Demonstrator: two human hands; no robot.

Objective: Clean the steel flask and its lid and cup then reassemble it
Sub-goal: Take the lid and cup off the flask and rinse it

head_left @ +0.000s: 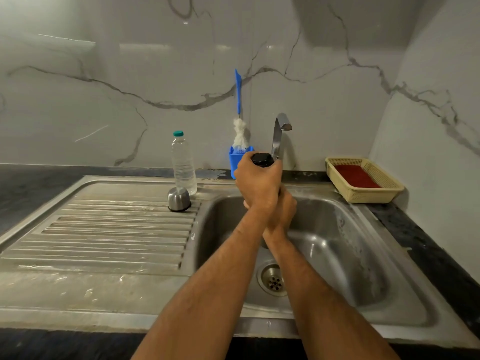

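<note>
Two bare forearms crossed over the steel sink basin (337, 245), meeting just above the round perforated drain (272, 280). The right hand (283, 211) sat lower and was mostly covered by the left; its fingers were curled around the body of the steel flask, which stayed almost wholly hidden between the two hands. The left hand (257, 184) wrapped over the top of that grip, fingers closed round the black round screw lid (262, 159), whose dark top showed above the knuckles. Whether the lid was seated on the flask's neck could not be told.

Left of the grip, on the ribbed steel draining board (117, 229), the small domed steel cup (178, 199) stood mouth down, touching the base of a clear plastic water bottle with a green cap (183, 165) just behind it. Directly behind the grip stood a blue plastic holder (235, 161) with a blue-handled white bottle brush (240, 131) upright in it, and beside it the chrome tap (280, 133). Right of the grip and well apart, a cream perforated plastic basket (368, 194) held a dark red pad (355, 175) against the veined marble wall (130, 74).
</note>
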